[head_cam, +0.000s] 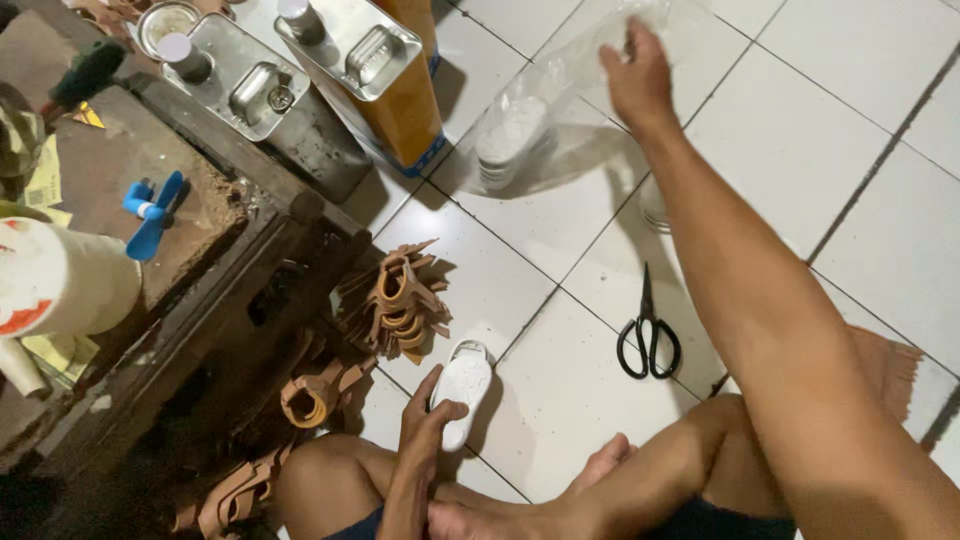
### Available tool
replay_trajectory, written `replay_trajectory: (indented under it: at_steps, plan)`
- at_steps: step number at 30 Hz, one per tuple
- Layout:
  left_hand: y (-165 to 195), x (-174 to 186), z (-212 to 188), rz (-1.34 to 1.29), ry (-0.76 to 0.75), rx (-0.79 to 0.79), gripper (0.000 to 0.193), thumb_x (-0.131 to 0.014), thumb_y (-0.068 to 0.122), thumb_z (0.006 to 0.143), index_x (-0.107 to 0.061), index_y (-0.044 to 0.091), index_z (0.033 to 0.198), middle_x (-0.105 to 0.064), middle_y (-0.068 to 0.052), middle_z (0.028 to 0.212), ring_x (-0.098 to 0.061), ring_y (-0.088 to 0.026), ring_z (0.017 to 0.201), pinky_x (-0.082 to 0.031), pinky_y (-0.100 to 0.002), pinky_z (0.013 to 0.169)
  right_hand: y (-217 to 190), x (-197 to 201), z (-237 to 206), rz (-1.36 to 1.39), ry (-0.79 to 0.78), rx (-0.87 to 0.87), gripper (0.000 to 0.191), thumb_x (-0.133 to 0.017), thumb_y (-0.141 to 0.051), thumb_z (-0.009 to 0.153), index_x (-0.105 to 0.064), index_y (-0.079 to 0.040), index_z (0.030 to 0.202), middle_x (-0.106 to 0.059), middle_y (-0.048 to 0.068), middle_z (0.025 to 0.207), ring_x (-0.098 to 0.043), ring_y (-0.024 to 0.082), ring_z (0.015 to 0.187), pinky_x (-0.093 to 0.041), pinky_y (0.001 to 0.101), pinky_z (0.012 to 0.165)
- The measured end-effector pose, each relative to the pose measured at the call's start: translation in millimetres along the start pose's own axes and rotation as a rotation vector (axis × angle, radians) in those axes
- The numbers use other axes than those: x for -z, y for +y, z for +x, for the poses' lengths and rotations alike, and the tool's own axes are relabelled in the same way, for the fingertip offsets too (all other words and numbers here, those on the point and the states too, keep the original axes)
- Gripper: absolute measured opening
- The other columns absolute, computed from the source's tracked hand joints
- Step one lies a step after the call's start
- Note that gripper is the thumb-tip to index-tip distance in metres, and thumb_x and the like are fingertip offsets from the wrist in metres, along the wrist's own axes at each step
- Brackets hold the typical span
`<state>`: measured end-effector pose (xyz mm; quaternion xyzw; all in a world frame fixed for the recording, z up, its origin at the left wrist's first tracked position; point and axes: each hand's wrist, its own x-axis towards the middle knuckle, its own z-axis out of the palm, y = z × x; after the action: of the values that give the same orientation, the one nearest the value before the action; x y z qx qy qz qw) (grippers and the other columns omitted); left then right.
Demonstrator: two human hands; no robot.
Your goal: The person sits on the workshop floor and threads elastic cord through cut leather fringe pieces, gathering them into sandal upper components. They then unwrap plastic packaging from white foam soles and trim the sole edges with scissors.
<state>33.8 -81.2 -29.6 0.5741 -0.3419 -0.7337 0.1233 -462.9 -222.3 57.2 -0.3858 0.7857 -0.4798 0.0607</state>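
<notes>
My right hand (637, 78) reaches far forward and grips the top of a clear plastic bag (560, 110) lying on the white tiled floor. A stack of white insoles (505, 145) shows through the bag. My left hand (425, 430) holds a single white insole (462, 388) just above my bent knee. A pile of brown leather strap pieces (398, 300) lies just beyond the left hand.
Black scissors (648, 335) lie on the tiles under my right forearm. Two metal cans (375, 75) stand at the far left by a dark wooden bench (170, 260) carrying a blue mini fan (152, 212) and a white roll (60, 280). More brown straps (315, 395) lie by the bench.
</notes>
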Motion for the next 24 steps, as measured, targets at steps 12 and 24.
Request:
replay_trajectory:
  at_steps: [12,24]
  plan:
    - [-14.9,18.2,17.8,0.279,0.109,-0.389,0.070,-0.074,0.013,0.072,-0.060,0.006,0.140,-0.053,-0.011,0.147,-0.052,-0.024,0.133,-0.046,-0.033,0.105,36.2,90.6,-235.0,-0.300,-0.044,0.208,0.044,-0.075,-0.008,0.096,-0.059,0.001,0.136,-0.051,0.020,0.131,-0.056,0.035,0.118,-0.049,0.0429,0.099]
    - [-9.6,4.6,-20.5,0.576,0.374,-0.918,0.080,-0.084,0.021,0.078,-0.048,-0.002,0.146,-0.053,-0.027,0.133,-0.052,-0.041,0.123,-0.044,-0.048,0.104,113.1,86.9,-345.8,-0.532,-0.373,-0.379,0.062,-0.085,-0.022,0.076,-0.061,0.007,0.126,-0.071,0.025,0.092,-0.069,0.037,0.088,-0.055,0.0440,0.081]
